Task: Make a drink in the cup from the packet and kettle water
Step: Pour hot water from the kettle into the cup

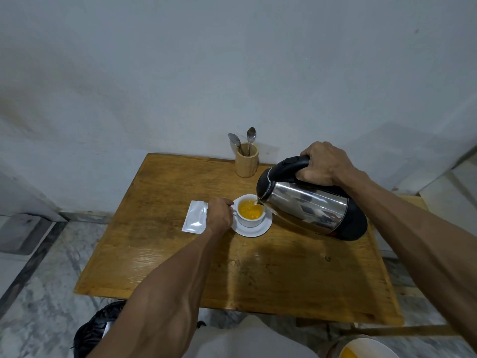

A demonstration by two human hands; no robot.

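A white cup stands on a white saucer on the wooden table, holding orange liquid. My left hand grips the cup's handle on its left side. My right hand is closed around the black handle of a steel kettle, which is tilted with its spout over the cup's right rim. Water runs from the spout into the cup. A silver packet lies flat just left of my left hand.
A wooden holder with two spoons stands at the table's back edge by the wall. A black bag sits on the marble floor at the lower left. A bowl with orange contents shows at the bottom right.
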